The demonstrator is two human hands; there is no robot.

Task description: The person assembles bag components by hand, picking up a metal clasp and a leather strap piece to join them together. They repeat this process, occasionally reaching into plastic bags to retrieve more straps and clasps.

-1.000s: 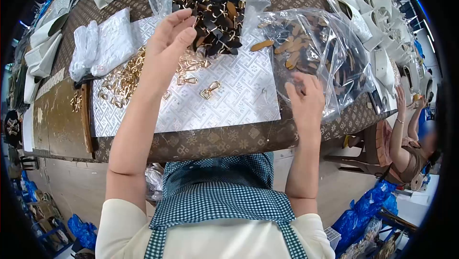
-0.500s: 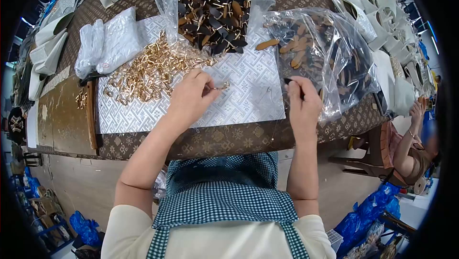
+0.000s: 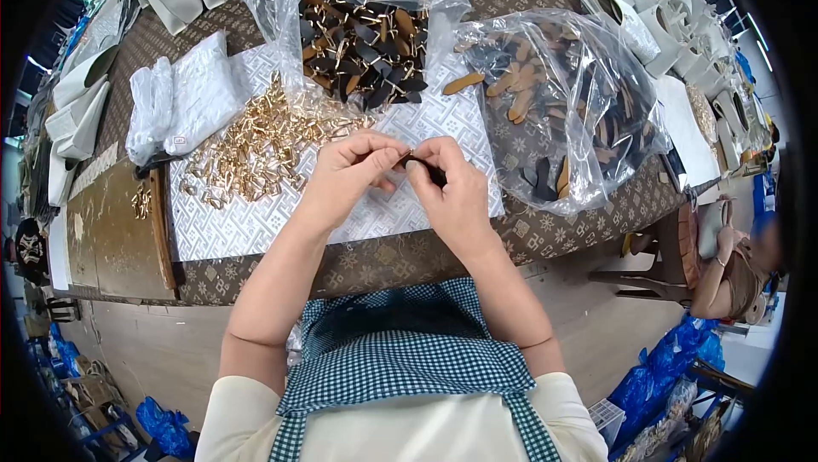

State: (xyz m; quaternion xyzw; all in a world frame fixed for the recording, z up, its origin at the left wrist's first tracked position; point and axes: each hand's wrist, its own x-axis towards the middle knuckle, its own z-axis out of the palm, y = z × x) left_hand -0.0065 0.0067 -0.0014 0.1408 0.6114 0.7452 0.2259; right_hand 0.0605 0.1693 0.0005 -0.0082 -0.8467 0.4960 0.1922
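Observation:
My left hand and my right hand meet over the patterned white sheet. A dark strap piece is pinched in my right hand. The left fingers close on a small metal buckle at the strap's end, partly hidden by the fingertips. Left of my hands lies a heap of gold buckles. Behind them an open clear bag holds black and brown straps with buckles. To the right, another clear bag contains loose straps, and one brown strap lies beside it.
White plastic packets lie at the left, behind a wooden board with a few buckles. Pale shoes line the right side, and pale shoe parts the left. A person sits at the right.
My right hand has moved left with the dark strap and met my left hand at the buckle. The view has shifted slightly, and more straps show at the right bag's near side.

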